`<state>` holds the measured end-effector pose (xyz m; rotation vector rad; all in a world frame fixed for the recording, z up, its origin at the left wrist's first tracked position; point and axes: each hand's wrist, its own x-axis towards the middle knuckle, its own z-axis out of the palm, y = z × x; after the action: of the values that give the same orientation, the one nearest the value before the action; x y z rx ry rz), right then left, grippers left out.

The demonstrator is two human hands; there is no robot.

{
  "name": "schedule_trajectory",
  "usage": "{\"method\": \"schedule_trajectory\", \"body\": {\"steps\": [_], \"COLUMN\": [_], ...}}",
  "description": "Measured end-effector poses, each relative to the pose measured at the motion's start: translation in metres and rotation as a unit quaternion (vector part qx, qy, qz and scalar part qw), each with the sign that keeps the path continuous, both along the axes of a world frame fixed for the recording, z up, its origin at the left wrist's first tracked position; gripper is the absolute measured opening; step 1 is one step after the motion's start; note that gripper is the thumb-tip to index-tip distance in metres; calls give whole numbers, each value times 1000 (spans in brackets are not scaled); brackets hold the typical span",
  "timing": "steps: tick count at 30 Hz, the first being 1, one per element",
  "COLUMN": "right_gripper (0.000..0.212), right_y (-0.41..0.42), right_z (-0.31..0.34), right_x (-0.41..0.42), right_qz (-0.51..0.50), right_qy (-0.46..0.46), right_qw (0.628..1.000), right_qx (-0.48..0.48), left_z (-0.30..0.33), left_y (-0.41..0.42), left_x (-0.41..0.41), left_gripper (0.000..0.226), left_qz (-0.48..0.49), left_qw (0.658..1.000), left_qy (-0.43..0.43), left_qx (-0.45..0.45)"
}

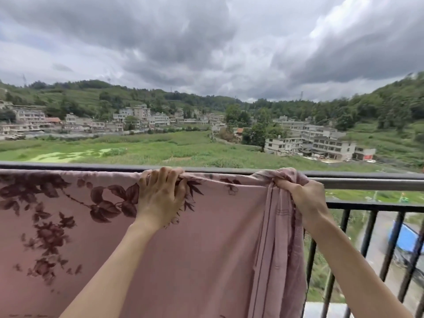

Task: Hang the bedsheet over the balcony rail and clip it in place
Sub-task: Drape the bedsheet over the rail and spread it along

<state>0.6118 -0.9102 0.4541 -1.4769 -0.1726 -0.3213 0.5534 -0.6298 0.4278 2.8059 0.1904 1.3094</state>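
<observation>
Bedsheet [206, 237] bunched within both hands' fingers [164, 177]

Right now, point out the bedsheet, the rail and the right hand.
bedsheet [206, 249], head view, on the plain pink stretch between the arms.
rail [371, 183], head view, on the bare top bar right of the sheet.
right hand [307, 198], head view, on the back of the hand.
</observation>
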Motion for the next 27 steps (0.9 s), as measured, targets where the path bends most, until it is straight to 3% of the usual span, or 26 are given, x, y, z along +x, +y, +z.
{"method": "schedule_trajectory", "body": {"steps": [4,12,19,27], "right_gripper": [12,12,8,6], "right_y": [-7,16,35,-1], "right_z": [4,-31,-35,-35], "right_x": [1,-20,-44,-51], "right_qz": [-42,-17,80,165], "right_qy": [10,67,49,13], "right_qw": [992,995,994,986], "right_qx": [117,72,61,28], "left_z": [-2,-6,0,-11], "left_y": [14,17,-79,-83], "left_x": [-9,-34,-26,-32], "left_gripper": [55,50,44,46], "left_qz": [1,33,-164,-34], "left_qw": [1000,996,986,997], "left_qy": [-15,-56,-21,-65], "left_qx": [-19,-60,8,33]}}
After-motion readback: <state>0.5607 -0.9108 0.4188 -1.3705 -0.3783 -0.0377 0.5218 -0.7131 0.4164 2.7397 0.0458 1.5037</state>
